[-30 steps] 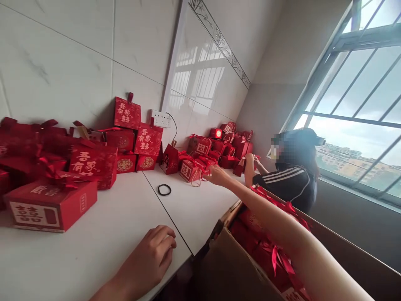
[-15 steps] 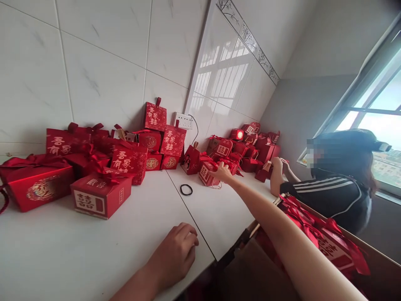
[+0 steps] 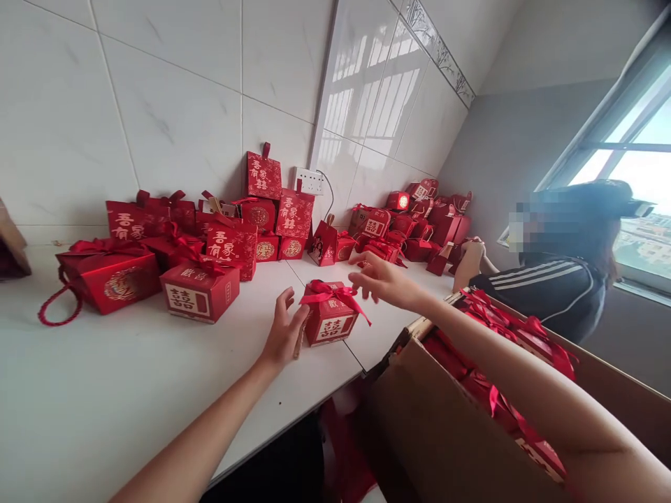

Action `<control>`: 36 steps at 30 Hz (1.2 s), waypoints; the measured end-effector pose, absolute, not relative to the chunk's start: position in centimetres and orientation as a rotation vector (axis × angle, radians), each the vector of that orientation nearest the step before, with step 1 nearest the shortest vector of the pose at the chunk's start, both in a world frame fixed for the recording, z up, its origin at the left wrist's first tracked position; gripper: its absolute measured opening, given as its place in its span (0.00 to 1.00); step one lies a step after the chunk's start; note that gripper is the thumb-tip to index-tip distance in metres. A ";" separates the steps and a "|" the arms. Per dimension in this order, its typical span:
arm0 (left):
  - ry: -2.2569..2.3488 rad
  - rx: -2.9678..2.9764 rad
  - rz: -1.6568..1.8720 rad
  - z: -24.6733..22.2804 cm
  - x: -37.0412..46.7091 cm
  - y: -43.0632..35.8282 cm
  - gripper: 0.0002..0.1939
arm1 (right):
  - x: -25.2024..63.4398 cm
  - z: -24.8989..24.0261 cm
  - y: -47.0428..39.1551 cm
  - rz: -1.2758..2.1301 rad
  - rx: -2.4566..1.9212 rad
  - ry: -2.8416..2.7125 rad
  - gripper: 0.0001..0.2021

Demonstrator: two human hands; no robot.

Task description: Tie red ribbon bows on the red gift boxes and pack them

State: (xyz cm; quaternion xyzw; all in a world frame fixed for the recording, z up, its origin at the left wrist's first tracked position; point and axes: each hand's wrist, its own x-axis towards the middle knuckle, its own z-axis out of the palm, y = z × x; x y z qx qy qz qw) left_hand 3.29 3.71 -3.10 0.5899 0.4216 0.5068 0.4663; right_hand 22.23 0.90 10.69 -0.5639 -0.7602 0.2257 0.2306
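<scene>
A red gift box [image 3: 331,330] with a bright ribbon bow and white character label stands on the white table in front of me. My left hand [image 3: 283,328] is at its left side, thumb and fingers apart; a piece of twisted cord [image 3: 298,344] shows beside the thumb. Whether that hand touches the box is hard to see. To the box's upper right, my right hand [image 3: 385,283] hovers with loosely spread, curved fingers, holding nothing. Left of them sits a similar red box [image 3: 200,293] with a bow, beside a larger red box [image 3: 112,279] with a rope handle.
Several red boxes [image 3: 419,227] are piled against the tiled wall. An open cardboard carton [image 3: 419,405] full of beribboned red boxes stands under my right arm at the table edge. Beyond it, a person in a black striped top [image 3: 545,283] sits by the window.
The red gift box came nearer, from by the pile to the table in front of me. My right hand drew back from the pile; my left hand opened and moved forward beside the box.
</scene>
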 end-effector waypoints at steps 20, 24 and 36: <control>0.939 1.258 1.676 -2.5 2.5 4.5 0.25 | 23.9 8.8 -1.6 1.601 -1.065 -1.057 0.23; 1.107 1.286 1.483 -2.3 2.6 4.4 0.23 | 25.3 9.5 -5.3 1.711 -0.955 -1.028 0.27; 1.268 1.545 1.062 -2.2 3.6 3.9 0.19 | 37.8 12.2 -17.3 0.663 -1.614 -1.203 0.28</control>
